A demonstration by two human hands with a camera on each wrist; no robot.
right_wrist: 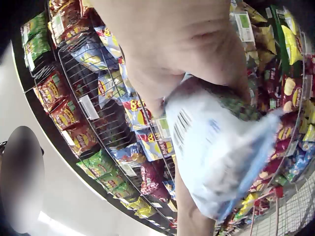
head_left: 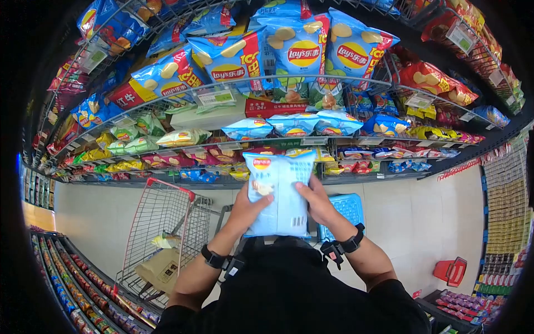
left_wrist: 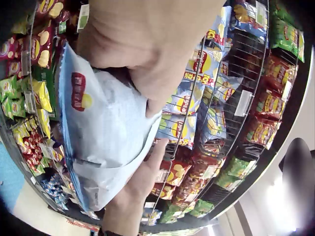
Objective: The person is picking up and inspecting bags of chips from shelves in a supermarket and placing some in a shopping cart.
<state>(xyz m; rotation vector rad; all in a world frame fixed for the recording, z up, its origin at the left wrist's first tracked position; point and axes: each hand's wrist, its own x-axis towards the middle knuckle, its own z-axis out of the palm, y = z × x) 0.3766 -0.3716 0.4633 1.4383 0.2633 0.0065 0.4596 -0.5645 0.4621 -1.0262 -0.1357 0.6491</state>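
Observation:
A light blue chip bag [head_left: 278, 195] is held between both hands in front of the body, its printed panel, centre seam and barcode facing up. The left hand [head_left: 245, 209] grips its left edge, thumb lying over the front. On the right edge the right hand [head_left: 321, 205] grips it, thumb also on the front. In the left wrist view the bag [left_wrist: 108, 123] shows a red and yellow logo, with the left hand [left_wrist: 133, 44] around its side. The right wrist view shows the barcode side of the bag [right_wrist: 211, 142], held by the right hand [right_wrist: 172, 49].
Shelves of chip bags [head_left: 303, 53] curve across the front. A wire shopping cart [head_left: 161, 222] with a brown bag [head_left: 161, 270] stands at the left. A blue basket [head_left: 346, 209] is beside the right forearm, and a red basket [head_left: 450, 271] lies farther right on the floor.

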